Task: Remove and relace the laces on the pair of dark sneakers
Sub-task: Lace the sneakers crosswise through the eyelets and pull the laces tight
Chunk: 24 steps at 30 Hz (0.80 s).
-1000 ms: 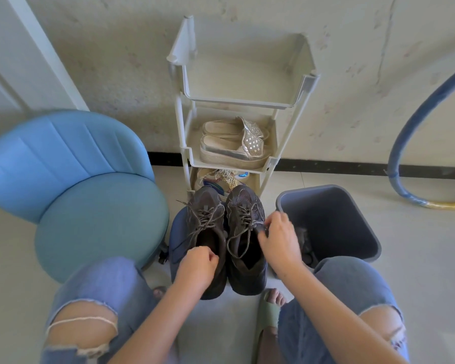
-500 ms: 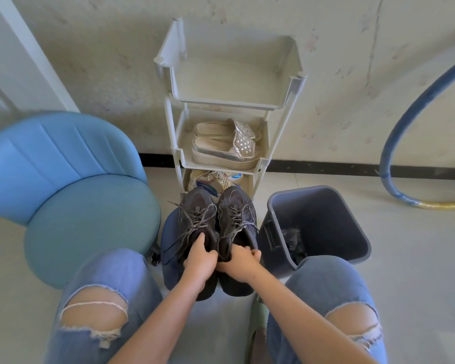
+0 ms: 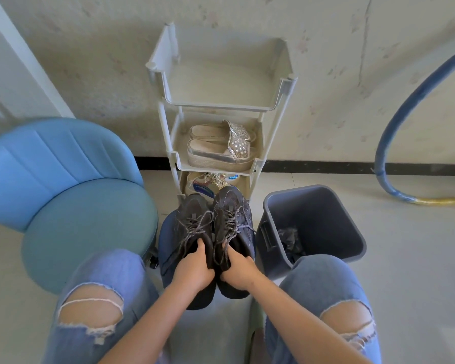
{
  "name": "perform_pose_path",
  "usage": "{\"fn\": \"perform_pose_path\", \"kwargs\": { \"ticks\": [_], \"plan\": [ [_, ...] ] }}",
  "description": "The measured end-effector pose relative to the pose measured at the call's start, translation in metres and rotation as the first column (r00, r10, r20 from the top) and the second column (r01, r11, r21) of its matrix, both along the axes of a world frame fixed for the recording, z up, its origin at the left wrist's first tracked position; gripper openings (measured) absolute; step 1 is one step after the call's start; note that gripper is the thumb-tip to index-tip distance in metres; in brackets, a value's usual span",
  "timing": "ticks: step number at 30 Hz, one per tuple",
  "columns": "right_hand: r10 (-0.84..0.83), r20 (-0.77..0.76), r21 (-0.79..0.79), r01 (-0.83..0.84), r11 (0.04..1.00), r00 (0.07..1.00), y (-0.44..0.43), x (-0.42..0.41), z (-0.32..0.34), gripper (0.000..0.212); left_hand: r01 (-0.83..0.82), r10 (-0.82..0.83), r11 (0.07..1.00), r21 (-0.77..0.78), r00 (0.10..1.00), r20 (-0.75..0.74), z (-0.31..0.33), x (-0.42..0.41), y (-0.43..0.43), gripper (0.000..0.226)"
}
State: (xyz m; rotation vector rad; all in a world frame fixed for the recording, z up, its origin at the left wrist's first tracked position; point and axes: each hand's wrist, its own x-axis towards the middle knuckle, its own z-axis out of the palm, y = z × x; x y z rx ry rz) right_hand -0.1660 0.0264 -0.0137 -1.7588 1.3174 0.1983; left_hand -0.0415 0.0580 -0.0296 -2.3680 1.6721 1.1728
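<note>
Two dark sneakers stand side by side on a dark blue stool [image 3: 166, 240] between my knees, toes pointing away from me. The left sneaker [image 3: 192, 219] and the right sneaker [image 3: 231, 214] both carry grey laces, loosely tied over the tongues. My left hand [image 3: 193, 269] grips the collar of the left sneaker, thumb inside the opening. My right hand [image 3: 238, 267] grips the collar of the right sneaker in the same way, thumb inside the opening. The heels of both shoes are hidden under my hands.
A white three-tier shoe rack [image 3: 168, 106] stands against the wall behind the sneakers, with silver platform sandals [image 3: 218, 151] on its middle shelf. A blue chair [image 3: 71, 206] is at the left, a grey bin [image 3: 323, 214] at the right, a blue hose [image 3: 394, 114] beyond.
My right hand left the right sneaker's lace and dropped to its collar. My left hand slid forward onto the left sneaker's collar. Both thumbs now sit inside the shoe openings.
</note>
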Motion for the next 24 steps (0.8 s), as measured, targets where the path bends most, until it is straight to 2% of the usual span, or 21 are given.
{"fn": "perform_pose_path", "kwargs": {
  "ticks": [3, 5, 6, 7, 9, 10, 12, 13, 14, 15, 17, 21, 24],
  "plan": [
    [0.031, -0.007, 0.035, -0.031, 0.999, 0.999, -0.004, -0.001, -0.002, 0.059, -0.07, 0.069, 0.997, -0.036, 0.997, -0.027, -0.005, -0.005, 0.004, 0.071],
    [-0.004, -0.006, 0.001, 0.004, 1.0, 1.0, -0.006, -0.003, -0.004, 0.04, -0.088, 0.098, 0.985, -0.15, 0.993, 0.062, 0.0, -0.003, 0.003, 0.047],
    [-0.054, 0.006, -0.052, 0.054, 0.997, 0.999, -0.008, -0.006, -0.004, 0.023, -0.102, 0.131, 0.967, -0.235, 0.985, 0.112, 0.006, 0.0, 0.003, 0.035],
    [-0.155, 0.013, -0.113, 0.156, 0.981, 0.988, -0.011, -0.009, -0.002, 0.017, -0.121, 0.181, 0.937, -0.328, 0.97, 0.159, 0.012, 0.005, 0.003, 0.027],
    [-0.359, -0.003, -0.259, 0.346, 0.902, 0.933, -0.022, -0.017, -0.002, 0.018, -0.125, 0.265, 0.886, -0.447, 0.927, 0.266, 0.021, 0.018, 0.003, 0.026],
    [-0.413, -0.051, -0.294, 0.382, 0.876, 0.909, -0.029, -0.021, -0.006, 0.03, -0.158, 0.297, 0.896, -0.415, 0.909, 0.294, 0.02, 0.024, 0.005, 0.038],
    [-0.443, -0.135, -0.129, 0.428, 0.895, 0.886, -0.035, -0.022, -0.012, 0.068, -0.352, 0.384, 0.919, -0.179, 0.901, 0.199, 0.014, 0.033, 0.007, 0.071],
    [-0.437, -0.154, -0.017, 0.439, 0.898, 0.886, -0.033, -0.019, -0.014, 0.077, -0.409, 0.408, 0.912, -0.023, 0.904, 0.129, 0.009, 0.032, 0.007, 0.08],
    [-0.404, -0.169, 0.038, 0.416, 0.909, 0.899, -0.031, -0.017, -0.019, 0.078, -0.398, 0.39, 0.914, 0.083, 0.916, 0.094, 0.003, 0.03, 0.008, 0.078],
    [-0.37, -0.215, 0.044, 0.387, 0.921, 0.904, -0.028, -0.014, -0.02, 0.077, -0.366, 0.355, 0.923, 0.119, 0.929, 0.1, -0.003, 0.028, 0.008, 0.067],
    [-0.339, -0.237, 0.005, 0.35, 0.937, 0.911, -0.024, -0.015, -0.024, 0.077, -0.333, 0.322, 0.942, 0.049, 0.934, 0.156, -0.009, 0.028, 0.007, 0.046],
    [-0.348, -0.202, 0.053, 0.365, 0.93, 0.916, -0.024, -0.021, -0.03, 0.079, -0.348, 0.347, 0.937, -0.016, 0.929, 0.131, -0.017, 0.031, 0.005, 0.046],
    [-0.375, -0.156, 0.089, 0.391, 0.916, 0.914, -0.023, -0.025, -0.034, 0.08, -0.352, 0.345, 0.936, 0.017, 0.925, 0.161, -0.021, 0.034, 0.003, 0.043]
  ]
}}
